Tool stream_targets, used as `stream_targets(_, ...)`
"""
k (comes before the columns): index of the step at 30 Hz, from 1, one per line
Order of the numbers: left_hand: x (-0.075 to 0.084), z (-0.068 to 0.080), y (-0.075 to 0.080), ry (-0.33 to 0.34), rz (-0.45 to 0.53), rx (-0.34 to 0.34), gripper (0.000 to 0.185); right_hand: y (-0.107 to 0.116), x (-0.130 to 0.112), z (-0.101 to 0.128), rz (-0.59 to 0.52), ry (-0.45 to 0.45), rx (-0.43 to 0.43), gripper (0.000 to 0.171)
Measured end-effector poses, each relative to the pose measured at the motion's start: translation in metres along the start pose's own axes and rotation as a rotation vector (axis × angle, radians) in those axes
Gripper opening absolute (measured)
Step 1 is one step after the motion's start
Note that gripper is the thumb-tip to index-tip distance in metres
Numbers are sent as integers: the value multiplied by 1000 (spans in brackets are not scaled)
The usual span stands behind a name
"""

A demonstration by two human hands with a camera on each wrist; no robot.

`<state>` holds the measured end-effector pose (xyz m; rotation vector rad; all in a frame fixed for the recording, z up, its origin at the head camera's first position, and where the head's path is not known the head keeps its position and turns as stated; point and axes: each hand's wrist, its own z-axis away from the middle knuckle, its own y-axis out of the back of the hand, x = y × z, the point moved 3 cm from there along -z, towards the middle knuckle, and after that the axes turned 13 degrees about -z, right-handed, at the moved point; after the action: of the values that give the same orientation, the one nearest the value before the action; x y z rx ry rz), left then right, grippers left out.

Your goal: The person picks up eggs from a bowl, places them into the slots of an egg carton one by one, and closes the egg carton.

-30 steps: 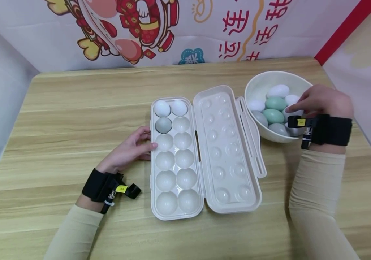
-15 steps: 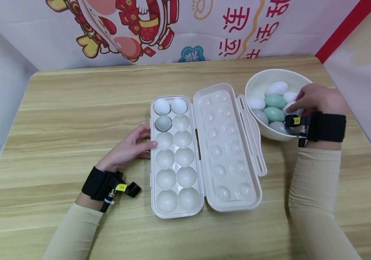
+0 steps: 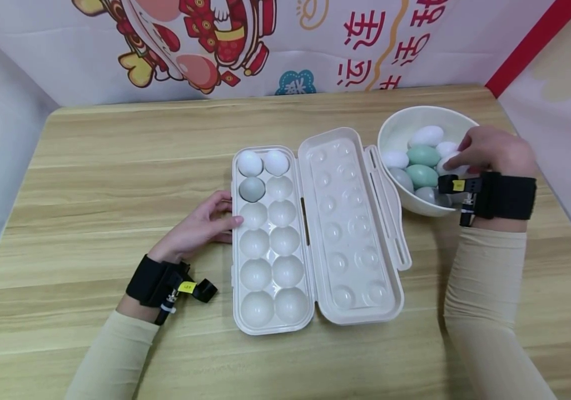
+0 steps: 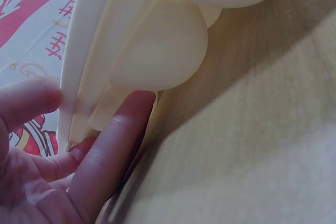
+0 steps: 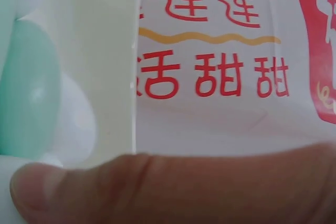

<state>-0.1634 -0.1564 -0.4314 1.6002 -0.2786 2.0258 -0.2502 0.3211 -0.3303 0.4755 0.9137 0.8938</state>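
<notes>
My left hand (image 3: 202, 228) grips the left edge of an open white plastic egg box (image 3: 257, 309), thumb on the rim and the other fingers beneath. The left wrist view shows those fingers against the rounded underside of the box's cups (image 4: 163, 51). Two white eggs (image 3: 250, 163) and a pale grey-blue egg (image 3: 252, 189) sit in its far cups. Over at the right, my right hand (image 3: 497, 151) reaches into a cream bowl (image 3: 394, 129) and holds a white egg (image 3: 451, 163) with thumb and fingers. The right wrist view has the thumb (image 5: 84, 190) across that egg; the other fingertips are hidden.
Green eggs (image 3: 422, 175), grey eggs (image 3: 426, 194) and more white eggs (image 3: 426, 135) lie around the held one. The box's lid (image 3: 347, 233) lies folded back between the cups and the bowl. A printed cloth (image 3: 295, 55) hangs behind the wooden table (image 3: 130, 161).
My right hand has shifted a little left and closed its fingers on the white egg in the bowl. My left hand keeps its grip on the egg box.
</notes>
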Motion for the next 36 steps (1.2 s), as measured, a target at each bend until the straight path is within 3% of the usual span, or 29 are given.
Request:
stream_targets(17, 0, 1, 0, -1, -6, 7, 45, 5, -12, 29, 54, 21, 167, 60)
stream_targets(36, 2, 1, -2, -14, 0, 8, 46, 1, -28, 48, 89, 87, 231, 53)
